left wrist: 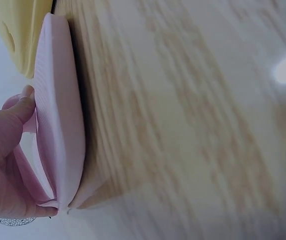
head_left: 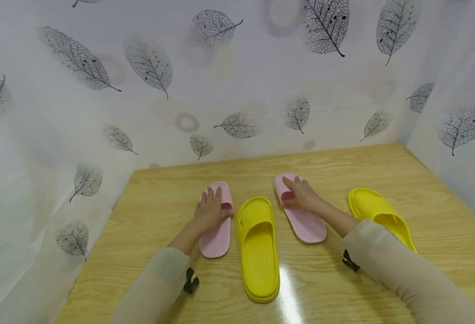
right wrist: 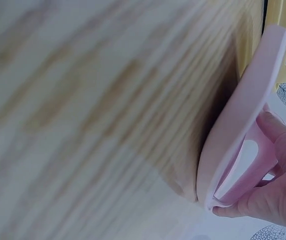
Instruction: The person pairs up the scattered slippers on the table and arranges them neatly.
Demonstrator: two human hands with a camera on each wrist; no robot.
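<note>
Plainly, we have a leaf-printed sheet (head_left: 257, 81) rising behind our wooden worktop (head_left: 164, 198), where the middle yellow slipper (head_left: 258, 261) lies well apart from the outer yellow slipper (head_left: 363, 200), at far right and partly hidden by our right sleeve (head_left: 387, 258). We see the left pink slipper (head_left: 216, 242) and the right pink slipper (head_left: 309, 227) on either side of the middle one. Across their straps (head_left: 281, 185), our left hand (head_left: 208, 213) grips the first and our right hand (head_left: 304, 196) the second.

No lettering, label, brand, number or sign can be read on the pink slippers (head_left: 215, 240), the yellow slippers (head_left: 260, 261), the wood-grain tabletop (head_left: 140, 234) or the leaf-printed sheeting (head_left: 257, 85).
</note>
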